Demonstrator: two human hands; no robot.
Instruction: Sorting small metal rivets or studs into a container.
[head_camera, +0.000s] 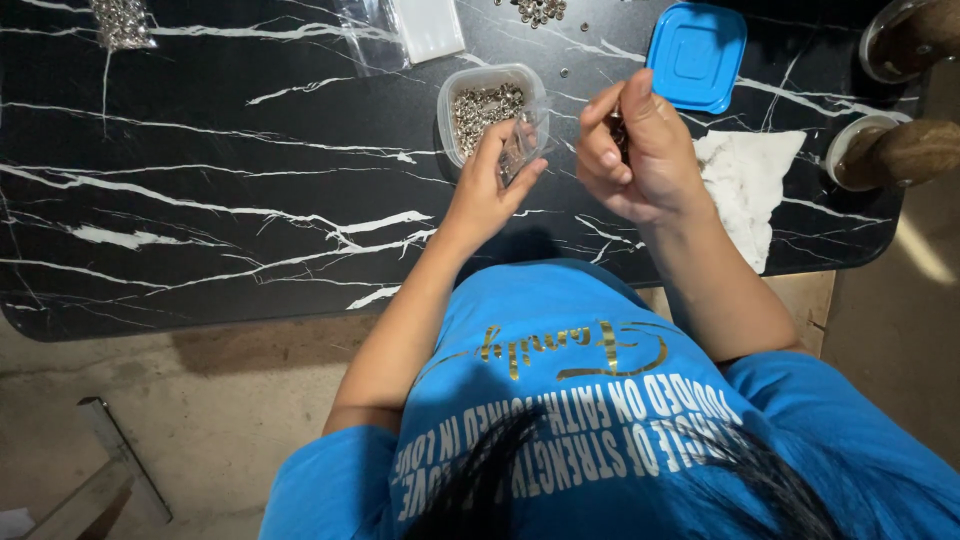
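Note:
My left hand (487, 188) pinches a small clear plastic bag (524, 143) with small silver metal pieces inside, held just in front of a clear plastic tub (449, 107) full of the same silver pieces. My right hand (640, 150) is raised beside it, fingers curled around something small and dark that I cannot make out. Both hands hover over a black marble-patterned table (200, 200).
A blue square lid (697, 55) lies behind my right hand, and a white crumpled cloth (748, 185) to its right. More clear bags with silver pieces (122, 22) and a white flat packet (428, 27) sit at the far edge. Two round wooden stools (900, 150) stand right.

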